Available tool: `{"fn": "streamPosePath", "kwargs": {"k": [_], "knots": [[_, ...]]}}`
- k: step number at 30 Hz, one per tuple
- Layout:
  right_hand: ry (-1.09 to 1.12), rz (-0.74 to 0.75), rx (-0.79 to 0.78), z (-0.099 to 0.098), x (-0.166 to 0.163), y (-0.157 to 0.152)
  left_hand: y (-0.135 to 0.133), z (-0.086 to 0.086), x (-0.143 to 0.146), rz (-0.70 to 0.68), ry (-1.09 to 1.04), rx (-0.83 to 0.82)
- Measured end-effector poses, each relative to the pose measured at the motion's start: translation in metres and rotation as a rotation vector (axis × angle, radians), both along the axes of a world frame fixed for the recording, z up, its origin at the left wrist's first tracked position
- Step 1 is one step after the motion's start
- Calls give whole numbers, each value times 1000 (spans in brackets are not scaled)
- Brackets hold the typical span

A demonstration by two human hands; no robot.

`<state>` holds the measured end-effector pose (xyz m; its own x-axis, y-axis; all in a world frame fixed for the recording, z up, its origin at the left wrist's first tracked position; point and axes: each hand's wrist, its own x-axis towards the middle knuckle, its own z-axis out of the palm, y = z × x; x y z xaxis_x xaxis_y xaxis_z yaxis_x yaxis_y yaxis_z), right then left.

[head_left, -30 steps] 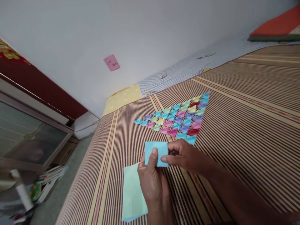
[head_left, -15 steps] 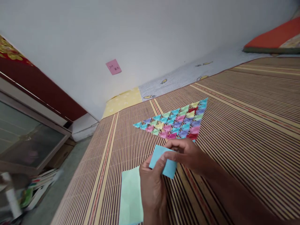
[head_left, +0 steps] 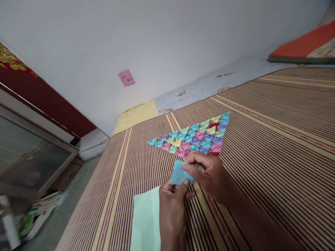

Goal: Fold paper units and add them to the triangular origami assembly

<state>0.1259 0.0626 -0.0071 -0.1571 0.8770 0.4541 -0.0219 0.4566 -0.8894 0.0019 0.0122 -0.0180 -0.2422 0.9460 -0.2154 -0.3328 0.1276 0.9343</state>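
Pinching thin, squarish blue paper, the left hand and right hand hover above striped mat.

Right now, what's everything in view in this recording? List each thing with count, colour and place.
blue paper: one, light blue, between both hands
green paper: count unclear, pale green, beside left hand
folded pieces: many, mixed colours, beyond the hands
mat: one, tan and dark striped, beneath the papers
note: one, pink, on wall
wall: one, whitish, behind
cloths: two, yellow and grey-blue, along wall
folded bedding: one, mostly orange, far right
glazed panel: one, pale-framed, left
floor clutter: several, mixed, lower left
left hand: one, below blue paper
right hand: one, at its right
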Motion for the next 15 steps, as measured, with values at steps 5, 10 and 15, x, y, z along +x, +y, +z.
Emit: {"fn": "streamPosePath", "kwargs": {"k": [5,10,15], "knots": [[-33,-34,97,-4,-6,-2,1,6,5,28,-219,35],[-40,-72,167,-4,-1,2,1,7,7,50,-260,55],[-117,-46,298,2,8,2,0,4,3,54,-176,79]]}}
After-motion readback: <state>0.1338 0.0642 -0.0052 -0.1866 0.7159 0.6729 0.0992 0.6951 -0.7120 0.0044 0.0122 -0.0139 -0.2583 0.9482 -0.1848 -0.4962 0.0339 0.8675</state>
